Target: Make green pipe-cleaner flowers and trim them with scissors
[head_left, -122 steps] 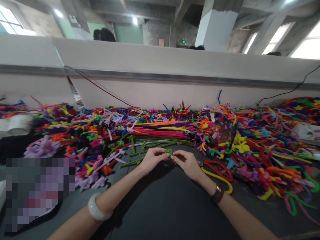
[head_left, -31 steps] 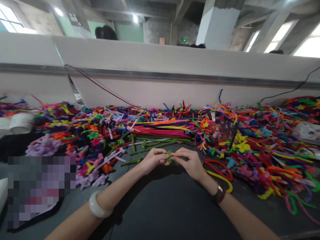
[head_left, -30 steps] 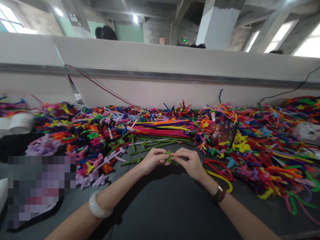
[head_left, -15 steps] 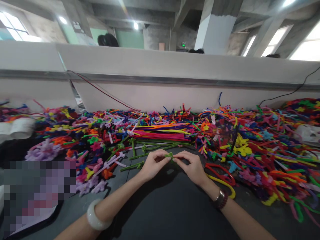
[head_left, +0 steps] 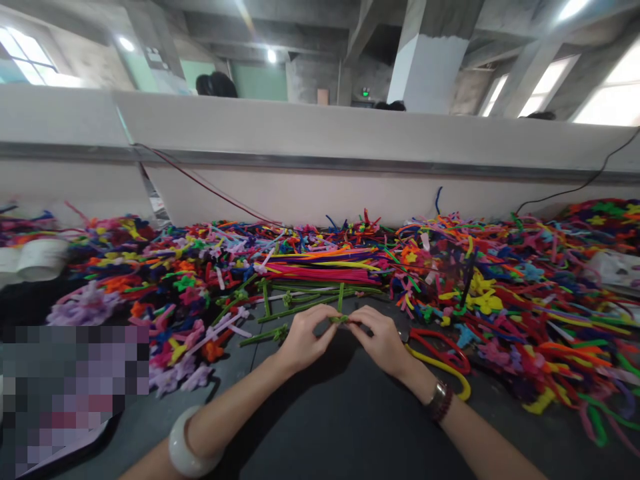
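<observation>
My left hand (head_left: 304, 337) and my right hand (head_left: 381, 338) meet over the dark table (head_left: 325, 427), fingertips pinched together on a green pipe cleaner (head_left: 340, 313). One end of the green pipe cleaner sticks straight up between the hands; the rest is a small bent knot at the fingertips. Both hands are closed on it. Several finished green stems (head_left: 293, 303) lie on the table just beyond my left hand.
A wide heap of coloured pipe cleaners and pipe-cleaner flowers (head_left: 500, 287) covers the table's far half from left to right. Straight bundled pipe cleaners (head_left: 325, 263) lie behind the hands. Red and yellow scissors (head_left: 443, 353) sit right of my right hand. White tape rolls (head_left: 40, 259) stand far left. A low partition wall (head_left: 320, 160) rises behind.
The green pipe cleaner has been reworked between my fingertips: one end now stands upright where a small looped knot showed before. The hands stayed in place; the view tilted slightly.
</observation>
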A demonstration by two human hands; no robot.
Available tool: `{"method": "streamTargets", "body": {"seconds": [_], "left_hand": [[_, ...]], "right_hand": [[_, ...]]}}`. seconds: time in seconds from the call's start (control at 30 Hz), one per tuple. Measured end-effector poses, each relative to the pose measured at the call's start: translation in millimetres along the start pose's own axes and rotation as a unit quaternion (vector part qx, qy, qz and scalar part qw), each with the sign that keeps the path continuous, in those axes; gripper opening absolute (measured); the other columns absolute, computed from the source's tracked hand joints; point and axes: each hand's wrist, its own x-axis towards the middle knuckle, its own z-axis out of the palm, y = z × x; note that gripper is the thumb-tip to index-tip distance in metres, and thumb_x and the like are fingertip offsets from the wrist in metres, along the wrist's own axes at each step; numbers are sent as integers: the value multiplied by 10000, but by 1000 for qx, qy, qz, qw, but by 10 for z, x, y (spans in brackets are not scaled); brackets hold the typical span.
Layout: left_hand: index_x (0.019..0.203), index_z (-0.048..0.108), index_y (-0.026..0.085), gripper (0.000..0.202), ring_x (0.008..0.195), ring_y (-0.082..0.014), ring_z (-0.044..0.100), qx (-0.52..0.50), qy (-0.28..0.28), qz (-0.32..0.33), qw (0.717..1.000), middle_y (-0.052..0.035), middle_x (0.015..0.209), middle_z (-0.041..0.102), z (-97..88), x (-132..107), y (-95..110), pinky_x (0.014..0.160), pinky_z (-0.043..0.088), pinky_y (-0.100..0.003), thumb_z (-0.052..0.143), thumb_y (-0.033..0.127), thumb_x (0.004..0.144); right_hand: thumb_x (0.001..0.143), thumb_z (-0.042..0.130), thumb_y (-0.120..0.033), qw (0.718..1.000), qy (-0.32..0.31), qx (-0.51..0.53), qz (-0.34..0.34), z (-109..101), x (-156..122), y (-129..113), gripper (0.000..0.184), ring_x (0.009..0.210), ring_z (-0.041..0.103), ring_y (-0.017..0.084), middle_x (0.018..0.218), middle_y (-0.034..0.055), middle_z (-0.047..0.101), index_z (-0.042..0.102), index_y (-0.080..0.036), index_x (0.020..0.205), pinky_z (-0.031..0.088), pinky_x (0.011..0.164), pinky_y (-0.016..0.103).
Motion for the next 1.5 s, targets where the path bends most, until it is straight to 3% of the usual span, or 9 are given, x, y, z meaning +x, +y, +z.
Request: {"method": "streamTargets", "body": {"seconds": [0.13,0.27,0.4,0.67,0.83,0.93,1.03,1.3,1.5], "left_hand": [[787,605,150,119,717,-152,577,-41,-3,-56,998,-68,782,640,5,13,9,663,452,-247,496,182,749],[780,599,136,124,688,-142,571,-121,1,-109,987,-61,771,623,32,16,-13,631,456,-233,519,222,740],[764,605,129,134,714,-147,577,-169,-28,-123,978,-62,774,627,41,18,-1,661,457,-240,534,238,731],[753,612,117,128,708,-152,592,-198,-77,-143,967,-65,762,648,80,-8,37,668,459,-247,545,221,720],[726,605,121,118,693,-149,596,-204,-83,-165,961,-57,755,655,95,-4,21,645,459,-241,545,222,716],[730,602,121,116,672,-142,590,-204,-92,-168,960,-53,747,652,99,-5,16,627,456,-236,544,220,713],[731,605,122,128,650,-137,576,-165,-95,-150,970,-51,718,643,96,-11,21,604,448,-227,532,226,720],[725,616,144,118,689,-146,582,-62,-69,-73,993,-54,741,644,66,-23,38,644,438,-228,504,181,721],[734,612,145,120,689,-146,581,-57,-71,-70,993,-58,757,647,66,-22,39,634,437,-225,498,181,729]], "right_hand": [[730,559,-305,983,-23,117,138,-17,44,1,136,635,549,143,680,20,604,615,-181,721,442,605,264],[688,582,-368,915,-38,286,282,8,73,60,215,541,509,103,590,-15,564,629,-161,725,433,546,236],[648,623,-356,866,-27,368,337,49,55,66,210,527,481,80,597,-14,559,647,-153,698,399,523,213],[629,645,-325,834,-31,417,359,39,48,41,187,487,428,58,549,-29,521,616,-140,630,321,471,191],[635,637,-332,897,2,325,300,28,58,28,195,479,411,64,532,-38,505,596,-142,628,315,452,194],[637,630,-328,908,-7,305,289,33,58,26,189,483,419,66,545,-39,508,583,-145,642,335,464,199],[626,637,-295,893,-24,335,299,33,60,35,174,500,434,65,578,-48,501,546,-156,679,345,472,195],[557,631,-144,803,65,462,370,-57,82,55,340,554,486,68,640,-64,534,455,-207,841,392,555,192],[549,601,-102,793,47,511,328,-73,80,23,450,879,539,144,1103,42,543,461,-246,953,425,710,259]]}}
